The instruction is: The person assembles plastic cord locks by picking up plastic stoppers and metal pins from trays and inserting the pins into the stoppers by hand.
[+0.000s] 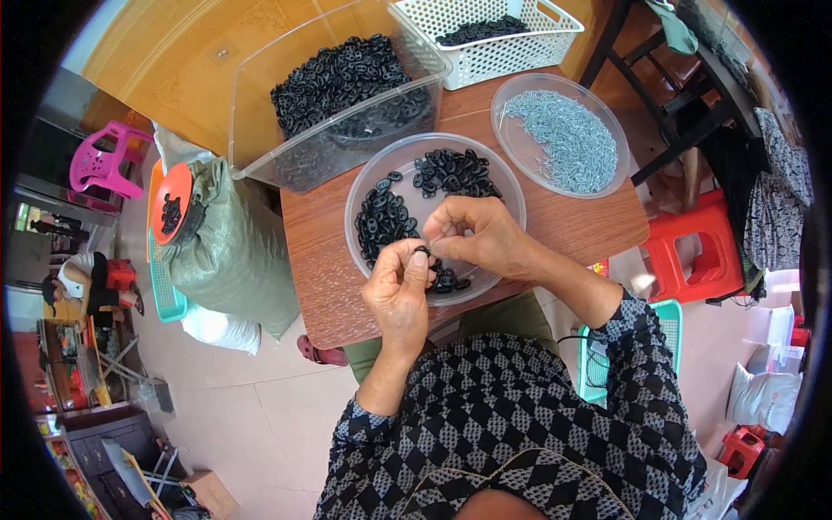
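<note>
My left hand (399, 299) pinches a small black oval plastic piece (422, 250) between thumb and fingers, over the near side of a round clear tub (513, 192). Close against it, the fingertips of my right hand (485, 236) are pressed together at the piece; what they hold, if anything, is too small to make out. Inside the tub lie loose black oval pieces (381, 217) at the left and another pile (455, 171) at the far side. A few more show beneath my hands.
On the brown wooden table (325, 299), a round plate holds silvery screw-like pieces (568, 143). A large clear bin of black pieces (342, 82) and a white perforated basket (511, 59) stand behind. A stuffed sack (230, 243) is left; a red stool (702, 251) is right.
</note>
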Tool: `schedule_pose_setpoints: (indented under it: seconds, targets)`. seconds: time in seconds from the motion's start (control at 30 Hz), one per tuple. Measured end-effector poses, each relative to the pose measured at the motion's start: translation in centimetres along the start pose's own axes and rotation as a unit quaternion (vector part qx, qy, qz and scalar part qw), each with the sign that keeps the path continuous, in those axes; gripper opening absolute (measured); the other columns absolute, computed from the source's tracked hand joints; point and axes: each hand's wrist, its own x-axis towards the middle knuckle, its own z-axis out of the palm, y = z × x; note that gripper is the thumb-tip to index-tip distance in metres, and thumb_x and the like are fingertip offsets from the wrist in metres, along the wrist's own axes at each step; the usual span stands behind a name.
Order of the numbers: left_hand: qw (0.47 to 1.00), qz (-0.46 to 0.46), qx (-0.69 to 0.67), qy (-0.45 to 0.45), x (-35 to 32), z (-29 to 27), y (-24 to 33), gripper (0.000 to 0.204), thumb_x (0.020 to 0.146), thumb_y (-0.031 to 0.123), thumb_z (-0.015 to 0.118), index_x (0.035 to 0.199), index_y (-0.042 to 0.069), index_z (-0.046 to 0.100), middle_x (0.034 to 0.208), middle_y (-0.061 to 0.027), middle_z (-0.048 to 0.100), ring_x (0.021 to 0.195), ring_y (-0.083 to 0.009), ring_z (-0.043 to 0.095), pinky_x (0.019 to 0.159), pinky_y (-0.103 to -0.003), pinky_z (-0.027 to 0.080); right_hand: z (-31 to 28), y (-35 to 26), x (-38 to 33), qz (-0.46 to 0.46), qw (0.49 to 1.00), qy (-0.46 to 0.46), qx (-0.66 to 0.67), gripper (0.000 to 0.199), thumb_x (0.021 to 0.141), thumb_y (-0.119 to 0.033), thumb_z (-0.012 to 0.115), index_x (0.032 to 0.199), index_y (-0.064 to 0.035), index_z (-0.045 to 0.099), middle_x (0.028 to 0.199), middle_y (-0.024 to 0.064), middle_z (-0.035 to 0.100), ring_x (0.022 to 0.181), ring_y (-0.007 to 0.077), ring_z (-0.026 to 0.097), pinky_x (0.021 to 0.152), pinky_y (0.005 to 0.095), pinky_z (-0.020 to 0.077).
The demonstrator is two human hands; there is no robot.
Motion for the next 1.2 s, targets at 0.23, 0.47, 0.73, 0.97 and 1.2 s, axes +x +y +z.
schedule_pose_setpoints:
  seconds: [0.23, 0.47, 0.73, 0.97, 1.2]
  targets:
    - [1.000, -0.002, 0.004, 0.003, 0.0, -0.2, 0.1, 0.010, 0.090, 0.005, 0.058, 0.095, -0.004, 0.060, 0.078, -0.0046, 0.061, 0.062, -0.0073, 0.054, 0.055, -0.019, 0.045, 0.5, -0.4, -0.3, -0.010, 1.000, 0.005, -0.023, 0.011, 0.078, -0.003, 0.068, 0.088, -0.0022, 0.063, 0.076, -0.0019, 0.058, 0.067, 0.0035, 0.052, 0.057, 0.0198, 0.0426]
    - [0.999, -0.039, -0.034, -0.001, 0.3, -0.5, 0.1, 0.008, 0.089, 0.003, 0.058, 0.094, -0.003, 0.060, 0.076, -0.0057, 0.061, 0.060, -0.0088, 0.053, 0.054, -0.020, 0.045, 0.6, -0.8, -0.3, 0.021, 1.000, 0.003, -0.008, 0.011, 0.076, -0.002, 0.067, 0.087, -0.0005, 0.063, 0.078, 0.0020, 0.061, 0.069, 0.0062, 0.057, 0.062, 0.0221, 0.0469]
    - [0.999, -0.041, -0.029, 0.005, 0.3, -0.5, 0.1, 0.009, 0.089, 0.004, 0.058, 0.094, -0.003, 0.060, 0.076, -0.0059, 0.061, 0.059, -0.0088, 0.053, 0.055, -0.020, 0.045, 0.8, 0.0, -0.2, 0.010, 1.000, 0.012, 0.009, 0.011, 0.077, -0.003, 0.067, 0.086, -0.0002, 0.063, 0.077, 0.0003, 0.061, 0.070, 0.0049, 0.056, 0.063, 0.0216, 0.0467]
    - [0.998, -0.050, -0.046, 0.005, 0.3, -0.6, 0.0, 0.009, 0.089, 0.004, 0.058, 0.094, -0.003, 0.060, 0.075, -0.0058, 0.061, 0.059, -0.0087, 0.053, 0.055, -0.020, 0.045, 0.9, 0.3, -0.2, 0.035, 0.998, 0.018, 0.043, 0.010, 0.077, -0.004, 0.067, 0.086, -0.0005, 0.063, 0.075, -0.0009, 0.061, 0.069, 0.0044, 0.056, 0.062, 0.0210, 0.0466]
    - [0.999, -0.046, -0.026, 0.004, 0.1, -0.5, 0.0, 0.009, 0.089, 0.004, 0.058, 0.094, -0.003, 0.060, 0.076, -0.0053, 0.061, 0.060, -0.0077, 0.053, 0.055, -0.020, 0.045, 0.9, 0.5, -0.2, 0.023, 0.999, 0.023, 0.025, 0.011, 0.077, -0.004, 0.068, 0.087, -0.0005, 0.063, 0.074, -0.0011, 0.061, 0.068, 0.0042, 0.055, 0.061, 0.0207, 0.0463]
